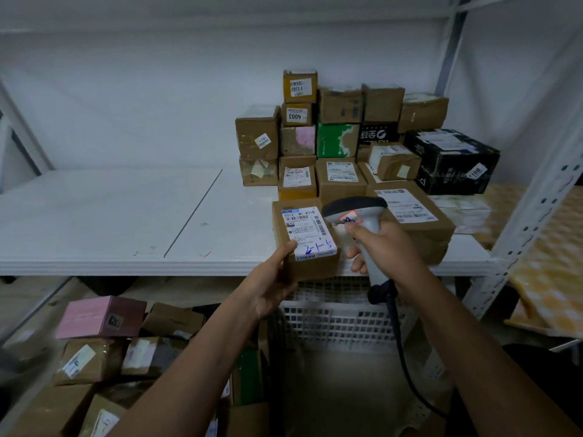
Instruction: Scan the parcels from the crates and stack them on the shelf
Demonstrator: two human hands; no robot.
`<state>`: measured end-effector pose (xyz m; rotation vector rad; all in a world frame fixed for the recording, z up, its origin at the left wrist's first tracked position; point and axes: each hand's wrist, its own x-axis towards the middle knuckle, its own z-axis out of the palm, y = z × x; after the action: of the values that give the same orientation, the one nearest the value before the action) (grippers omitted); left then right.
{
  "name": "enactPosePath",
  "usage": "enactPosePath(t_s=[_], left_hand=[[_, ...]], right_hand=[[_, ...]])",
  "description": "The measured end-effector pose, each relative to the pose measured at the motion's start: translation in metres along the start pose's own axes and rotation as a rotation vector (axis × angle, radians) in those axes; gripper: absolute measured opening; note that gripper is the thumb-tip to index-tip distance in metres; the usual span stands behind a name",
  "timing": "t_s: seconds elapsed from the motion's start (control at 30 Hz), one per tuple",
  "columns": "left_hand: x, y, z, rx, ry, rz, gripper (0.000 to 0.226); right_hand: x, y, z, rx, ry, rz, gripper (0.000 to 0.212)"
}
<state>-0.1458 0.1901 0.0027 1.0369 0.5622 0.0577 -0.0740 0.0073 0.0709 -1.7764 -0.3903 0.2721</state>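
A small cardboard parcel [304, 239], square-edged and brown, sits in the person's left hand [273, 279] just above the front lip of the shelf; the thumb presses its top near the white shipping label [307, 231], which bears blue handwriting, and the fingers wrap underneath. The right hand [383, 244] is curled tight around the grip of a grey plastic barcode scanner [358, 216], whose rounded dark-capped head hangs just beside the parcel's label. One black cable [402, 351] trails down from the handle.

Behind, on the right half of the white shelf [126, 222], stands a stack of parcels [347, 137], well over a dozen, mostly taped brown cartons with paper labels, plus one green-printed box and two glossy black ones. The shelf board is smooth, matte white, split by one seam, and carried on perforated pale metal uprights [533, 222].

Below, one white plastic lattice crate [340, 320] sits under the shelf edge. To the left lies a loose heap of more cartons [94, 373], topped by one pink box [101, 316]. A yellow checked cloth [549, 272] lies to the right.
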Motion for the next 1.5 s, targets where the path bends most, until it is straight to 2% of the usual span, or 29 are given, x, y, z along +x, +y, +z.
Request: enactPosePath(t_s=[0.1,0.17,0.27,0.43,0.6,0.87,1.1,1.27,1.5], left_hand=[[-0.004,-0.002,0.002,-0.028,-0.060,0.066,0.032],[-0.008,0.000,0.006,-0.016,-0.096,0.110,0.030],[-0.007,0.000,0.007,0.018,-0.105,0.182,0.029],[0.000,-0.005,0.004,0.062,-0.090,0.243,0.046],[0.001,-0.007,0.001,0.108,-0.087,0.268,0.072],[0.004,-0.007,-0.002,0.113,-0.102,0.263,0.077],[0.005,-0.008,-0.001,0.090,-0.100,0.245,0.070],[0.008,-0.008,0.000,0.096,-0.067,0.271,0.077],[0.007,-0.008,-0.001,0.049,-0.112,0.244,0.042]], right_hand=[[-0.001,-0.015,-0.009,-0.025,0.007,-0.012,0.032],[-0.003,-0.024,-0.014,-0.053,0.004,-0.041,0.035],[-0.007,-0.034,-0.018,-0.046,-0.012,-0.077,0.030],[-0.011,-0.041,-0.019,-0.062,-0.041,-0.080,0.030],[-0.016,-0.046,-0.018,-0.057,-0.062,-0.079,0.029],[-0.021,-0.051,-0.018,-0.075,-0.085,-0.059,0.029],[-0.021,-0.051,-0.018,-0.077,-0.082,-0.037,0.031],[-0.021,-0.050,-0.018,-0.067,-0.081,-0.026,0.032],[-0.013,-0.037,-0.025,-0.045,-0.027,-0.027,0.030]])
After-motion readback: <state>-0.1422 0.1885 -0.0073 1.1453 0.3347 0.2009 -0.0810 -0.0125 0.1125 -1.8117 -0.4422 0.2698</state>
